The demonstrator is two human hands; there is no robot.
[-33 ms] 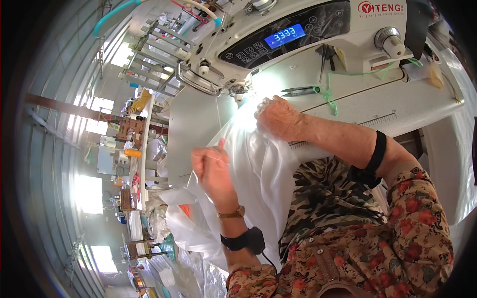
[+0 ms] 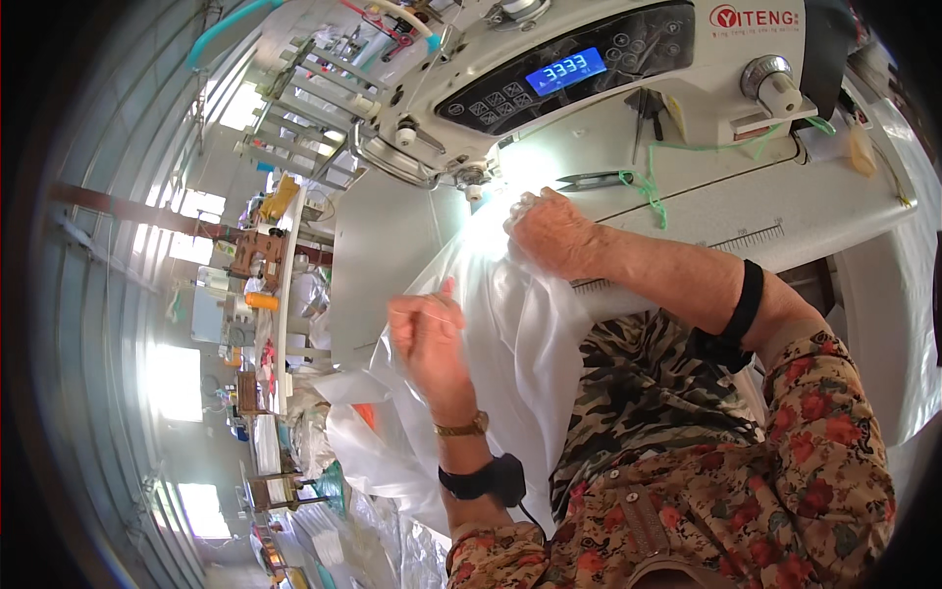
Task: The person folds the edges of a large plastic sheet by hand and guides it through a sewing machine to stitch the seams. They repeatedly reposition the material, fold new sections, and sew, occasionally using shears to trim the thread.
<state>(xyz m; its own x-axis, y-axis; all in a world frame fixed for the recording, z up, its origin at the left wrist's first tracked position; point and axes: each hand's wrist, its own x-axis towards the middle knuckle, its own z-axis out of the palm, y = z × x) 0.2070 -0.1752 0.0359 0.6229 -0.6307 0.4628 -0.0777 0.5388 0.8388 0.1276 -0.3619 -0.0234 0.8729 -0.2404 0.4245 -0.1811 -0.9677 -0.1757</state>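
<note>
A sheer white fabric (image 2: pixel 510 334) drapes from beneath the sewing machine's needle area (image 2: pixel 475 187) down toward my lap. My right hand (image 2: pixel 554 231) is closed on its upper edge, just right of the presser foot, where bright lamp light washes out the fingertips. Lower and to the left, my left hand (image 2: pixel 427 334) hovers over the cloth with fingers curled in and one fingertip pointing up. It is slightly blurred, and whatever it pinches is too small to make out.
Thread snips (image 2: pixel 594 181) with a green cord lie on the machine bed, beyond my right hand. Scissors (image 2: pixel 643 116) stand behind them. The machine head with its lit control panel (image 2: pixel 564 74) spans the top. Leftward, a cluttered bench (image 2: pixel 287 324) holds an orange thread cone (image 2: pixel 261 301).
My left hand has shifted slightly right and down. The right hand and the fabric under it look unmoved.
</note>
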